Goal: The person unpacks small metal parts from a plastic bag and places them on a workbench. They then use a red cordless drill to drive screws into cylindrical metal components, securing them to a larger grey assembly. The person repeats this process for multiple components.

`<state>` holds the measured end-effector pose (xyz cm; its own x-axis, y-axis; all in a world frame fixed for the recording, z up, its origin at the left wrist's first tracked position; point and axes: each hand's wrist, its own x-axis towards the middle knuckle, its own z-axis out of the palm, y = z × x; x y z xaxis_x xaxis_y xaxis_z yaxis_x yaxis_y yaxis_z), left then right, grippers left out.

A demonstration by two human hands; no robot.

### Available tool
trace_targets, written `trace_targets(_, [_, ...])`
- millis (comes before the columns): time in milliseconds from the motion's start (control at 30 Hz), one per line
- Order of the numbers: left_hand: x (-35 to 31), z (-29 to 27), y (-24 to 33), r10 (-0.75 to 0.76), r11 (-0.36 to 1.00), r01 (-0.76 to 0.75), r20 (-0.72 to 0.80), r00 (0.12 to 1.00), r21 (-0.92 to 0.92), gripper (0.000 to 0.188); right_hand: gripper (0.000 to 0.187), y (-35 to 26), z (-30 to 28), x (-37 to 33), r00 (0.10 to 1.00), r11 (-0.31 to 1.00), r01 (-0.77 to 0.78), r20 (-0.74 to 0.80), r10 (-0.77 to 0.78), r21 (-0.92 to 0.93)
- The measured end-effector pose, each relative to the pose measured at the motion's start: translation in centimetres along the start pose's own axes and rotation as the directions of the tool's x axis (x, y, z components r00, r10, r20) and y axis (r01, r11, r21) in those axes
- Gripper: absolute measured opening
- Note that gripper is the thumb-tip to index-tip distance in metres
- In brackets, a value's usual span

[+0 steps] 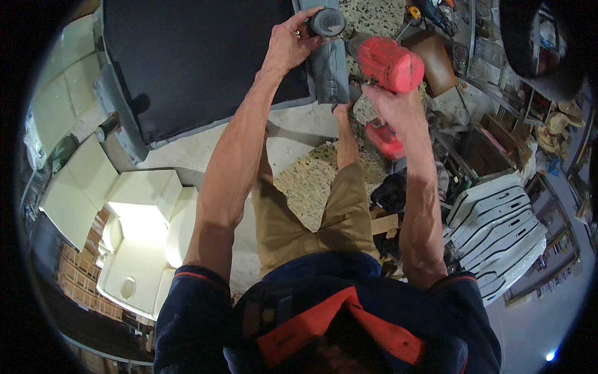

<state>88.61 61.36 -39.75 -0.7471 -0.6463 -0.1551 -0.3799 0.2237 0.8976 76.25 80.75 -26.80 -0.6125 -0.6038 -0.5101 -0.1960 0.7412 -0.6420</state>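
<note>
My left hand is closed round a round black furniture leg at the grey upholstered edge of an upturned piece of furniture. Black cloth covers the broad underside of that piece. To the right, my right hand grips a red cordless drill by its handle, with the battery end below the fist. The drill's front end is unclear against the floor, so I cannot tell whether it touches anything. A second dark leg sticks out at the piece's left corner.
Cream upholstered seats stand at the lower left. A brown, rounded object lies just beyond the drill. Metal racks with clutter line the right, near a stack of white slotted panels. My bare feet are on the speckled floor.
</note>
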Motion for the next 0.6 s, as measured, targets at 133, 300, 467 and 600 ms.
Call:
trace_targets(133, [0.0, 0.1, -0.4, -0.039, 0.999, 0.039, 0.018, 0.999, -0.002, 0.065, 0.042, -1.2, -0.9, 1.2, 0.979, 0.982, -0.178, 0.088, 0.183, -0.063])
trace_targets(300, [0.0, 0.0, -0.6, 0.003, 0.999, -0.004, 0.018, 1.000, 0.032, 0.064, 0.040, -2.2, -1.4, 2.1, 0.937, 0.936, -0.281, 0.150, 0.315, -0.212])
trace_targets(467, [-0.1, 0.1, -0.8, 0.039, 0.999, -0.039, 0.014, 0.999, -0.010, 0.060, 0.038, -2.4, -0.6, 2.5, 0.988, 0.926, -0.059, 0.109, 0.107, -0.373])
trace_targets(600, [0.0, 0.2, -1.0, 0.009, 0.993, -0.005, 0.027, 1.000, -0.119, 0.062, 0.039, -2.5, -0.3, 2.4, 0.981, 0.903, -0.130, 0.079, 0.177, -0.410])
